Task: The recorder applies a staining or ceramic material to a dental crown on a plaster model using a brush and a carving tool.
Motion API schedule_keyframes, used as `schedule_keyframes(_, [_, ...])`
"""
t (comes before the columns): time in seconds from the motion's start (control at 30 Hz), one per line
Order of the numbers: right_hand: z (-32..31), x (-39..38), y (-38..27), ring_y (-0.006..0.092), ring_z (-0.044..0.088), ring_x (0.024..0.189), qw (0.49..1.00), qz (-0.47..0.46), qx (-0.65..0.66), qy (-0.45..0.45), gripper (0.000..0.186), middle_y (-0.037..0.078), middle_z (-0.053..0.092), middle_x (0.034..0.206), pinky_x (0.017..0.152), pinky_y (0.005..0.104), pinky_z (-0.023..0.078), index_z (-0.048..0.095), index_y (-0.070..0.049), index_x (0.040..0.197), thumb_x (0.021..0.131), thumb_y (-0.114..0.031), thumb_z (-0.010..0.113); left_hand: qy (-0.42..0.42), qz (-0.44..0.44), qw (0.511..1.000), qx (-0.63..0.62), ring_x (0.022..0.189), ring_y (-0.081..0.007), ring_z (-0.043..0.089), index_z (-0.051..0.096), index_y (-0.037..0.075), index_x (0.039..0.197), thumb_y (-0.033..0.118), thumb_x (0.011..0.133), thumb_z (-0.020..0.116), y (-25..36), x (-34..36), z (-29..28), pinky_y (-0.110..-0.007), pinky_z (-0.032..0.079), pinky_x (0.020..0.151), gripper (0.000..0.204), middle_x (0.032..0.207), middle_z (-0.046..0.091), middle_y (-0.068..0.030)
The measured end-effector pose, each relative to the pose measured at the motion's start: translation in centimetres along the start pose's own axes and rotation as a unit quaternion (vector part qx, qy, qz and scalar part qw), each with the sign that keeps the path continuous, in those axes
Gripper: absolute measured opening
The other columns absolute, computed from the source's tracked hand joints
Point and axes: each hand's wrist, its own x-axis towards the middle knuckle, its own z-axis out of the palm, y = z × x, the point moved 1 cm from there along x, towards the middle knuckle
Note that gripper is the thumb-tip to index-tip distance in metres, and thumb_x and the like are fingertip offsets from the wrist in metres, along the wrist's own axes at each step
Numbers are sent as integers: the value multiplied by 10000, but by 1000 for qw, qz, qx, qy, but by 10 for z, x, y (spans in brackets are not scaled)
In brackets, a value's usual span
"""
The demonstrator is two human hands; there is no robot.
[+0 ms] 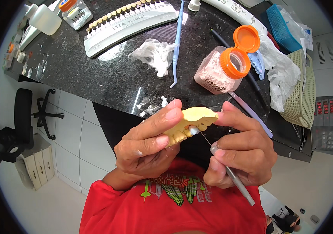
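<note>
My left hand (147,142) is closed around a yellow dental cast (195,114), tilted so that its row of teeth faces down toward me. One tooth (193,130) on it is bluish white, unlike the yellow ones beside it. Pinched in my right hand (248,150) is a thin-tipped dental instrument (234,181) with a silver metal handle. Its needle-like tip reaches up to the white tooth; whether it touches cannot be made out. My right index finger rests against the cast's right end. White residue marks a finger of my left hand.
On the black speckled counter (108,84) stand an open jar of pink powder (219,72), a tooth shade guide (131,27), a blue dental spatula (177,43) and crumpled tissue (156,54). A woven basket (299,91) and a blue basket (281,29) are at the right. An office chair (22,113) stands left.
</note>
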Motion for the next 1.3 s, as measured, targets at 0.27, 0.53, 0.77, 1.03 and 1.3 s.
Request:
schedule_keyframes(0.27, [-10, -7, -4, 391, 661, 900, 997, 33, 68, -3, 208, 98, 578, 728, 909, 557, 504, 521, -35, 902, 731, -58, 637, -9, -5, 1000, 8, 1158, -439, 548, 391, 75, 1101, -80, 805, 672, 1, 0, 1, -433, 517, 942, 437, 1230, 527, -297])
schedule_keyframes(0.53, [-5, -3, -1, 386, 669, 902, 998, 41, 42, 23, 157, 86, 615, 699, 859, 529, 525, 570, -47, 837, 716, -49, 670, 44, 53, 998, 11, 1083, -434, 598, 486, 17, 1072, -149, 751, 681, -6, -1, 8, -432, 554, 879, 410, 1164, 598, -277])
schedule_keyframes(0.77, [-9, -1, -3, 389, 640, 948, 998, 61, 10, -24, 171, 72, 620, 687, 939, 560, 469, 565, -64, 852, 713, -75, 664, 39, 74, 996, 9, 1056, -423, 615, 484, -4, 1034, -125, 762, 689, -9, 5, 9, -409, 572, 847, 361, 1135, 614, -273])
schedule_keyframes(1.03, [-4, -2, -3, 376, 630, 944, 997, 67, 1, -23, 175, 71, 624, 683, 946, 564, 461, 565, -68, 849, 710, -78, 671, 52, 74, 996, 9, 1038, -421, 624, 495, -20, 1035, -124, 757, 695, -8, 5, 8, -409, 575, 842, 359, 1120, 620, -272])
schedule_keyframes(1.3, [-5, -1, -2, 379, 625, 948, 998, 59, -6, -33, 179, 72, 625, 685, 942, 564, 462, 565, -68, 850, 704, -78, 669, 65, 74, 995, -4, 1029, -431, 625, 503, -31, 1015, -122, 758, 693, -9, 3, 9, -417, 579, 824, 332, 1113, 619, -286])
